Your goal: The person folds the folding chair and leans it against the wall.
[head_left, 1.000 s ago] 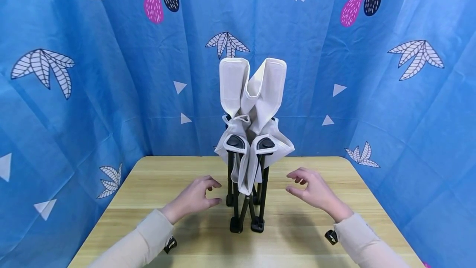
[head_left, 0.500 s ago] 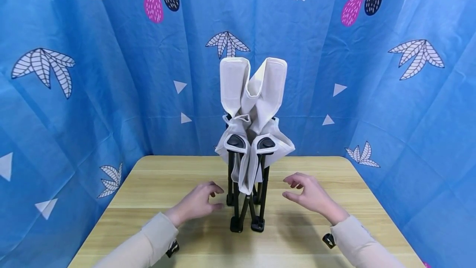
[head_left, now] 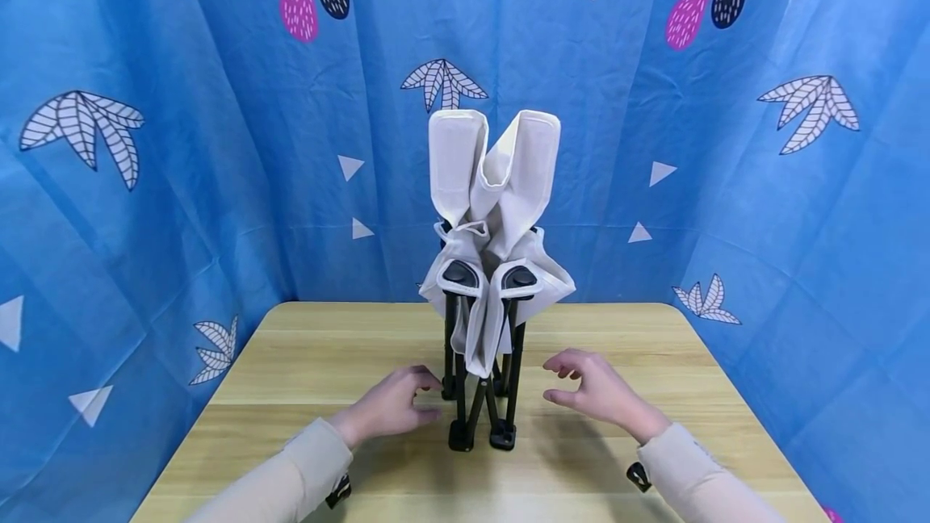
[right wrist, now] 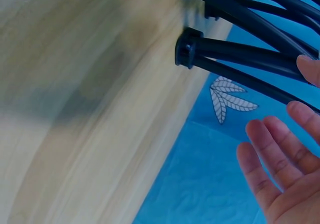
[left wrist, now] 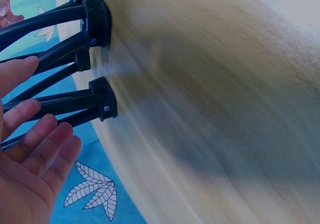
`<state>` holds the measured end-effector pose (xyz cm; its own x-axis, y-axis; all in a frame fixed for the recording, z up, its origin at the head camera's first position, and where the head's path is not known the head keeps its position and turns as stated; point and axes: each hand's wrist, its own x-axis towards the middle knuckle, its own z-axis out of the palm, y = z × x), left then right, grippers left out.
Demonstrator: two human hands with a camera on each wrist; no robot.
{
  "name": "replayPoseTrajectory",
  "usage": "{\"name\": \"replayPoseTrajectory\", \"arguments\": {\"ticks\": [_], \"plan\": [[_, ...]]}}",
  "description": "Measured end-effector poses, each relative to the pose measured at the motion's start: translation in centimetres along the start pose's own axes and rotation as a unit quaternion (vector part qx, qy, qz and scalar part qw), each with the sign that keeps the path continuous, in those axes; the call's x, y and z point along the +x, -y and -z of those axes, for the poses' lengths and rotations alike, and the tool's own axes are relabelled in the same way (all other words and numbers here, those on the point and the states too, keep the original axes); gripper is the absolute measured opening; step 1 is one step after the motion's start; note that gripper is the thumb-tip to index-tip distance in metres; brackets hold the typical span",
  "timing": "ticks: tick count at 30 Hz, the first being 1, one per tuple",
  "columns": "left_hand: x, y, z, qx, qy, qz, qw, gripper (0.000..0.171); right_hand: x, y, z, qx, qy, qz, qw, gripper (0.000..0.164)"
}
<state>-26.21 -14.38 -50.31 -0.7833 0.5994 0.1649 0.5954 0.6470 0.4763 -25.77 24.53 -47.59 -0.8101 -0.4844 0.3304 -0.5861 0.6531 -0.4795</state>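
A folded camping chair [head_left: 454, 164] with pale grey fabric stands upright in the middle of the table in the head view. Its black legs [head_left: 514, 382] are bunched together beneath the fabric. To the left of them is my left hand [head_left: 392, 403], fingers loosely bent, its fingertips close to the legs; contact cannot be told. My right hand [head_left: 599, 392] hovers to the right, with a gap to the legs. Black leg tubes [left wrist: 70, 101] pass beyond the spread fingers in the left wrist view. The right wrist view has relaxed fingers beside leg tubes [right wrist: 245, 54]; neither palm holds anything.
The chair's feet rest on a light wooden table [head_left: 327, 345] with rounded far corners. A blue patterned curtain [head_left: 320, 176] hangs behind it and along both sides. Black bands [head_left: 638, 476] show beneath the cuffs.
Both hands have moved inward toward the chair legs, the left one rightward and slightly down, the right one leftward and slightly down. The chair stands where it was.
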Motion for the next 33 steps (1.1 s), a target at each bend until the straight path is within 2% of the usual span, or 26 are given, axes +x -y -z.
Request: {"name": "replayPoseTrajectory", "arguments": {"ticks": [9, 15, 23, 33], "plan": [[-0.2, 0.1, -0.6, -0.012, 0.032, -0.035, 0.9988, 0.034, -0.4, 0.2, -1.1, 0.011, 0.029, 0.003, 1.000, 0.038], [-0.3, 0.2, -1.0, -0.015, 0.054, -0.063, 0.9964, 0.033, -0.8, 0.3, -1.9, 0.013, 0.039, 0.028, 0.999, 0.039], [-0.5, 0.4, -1.4, -0.006, 0.075, -0.067, 0.9949, 0.033, -1.1, 0.4, -2.9, 0.039, 0.057, 0.047, 0.996, 0.032], [-0.8, 0.8, -2.3, 0.019, 0.079, -0.082, 0.9933, 0.034, -1.4, 0.5, -4.0, 0.028, 0.092, 0.055, 0.994, 0.038]]}}
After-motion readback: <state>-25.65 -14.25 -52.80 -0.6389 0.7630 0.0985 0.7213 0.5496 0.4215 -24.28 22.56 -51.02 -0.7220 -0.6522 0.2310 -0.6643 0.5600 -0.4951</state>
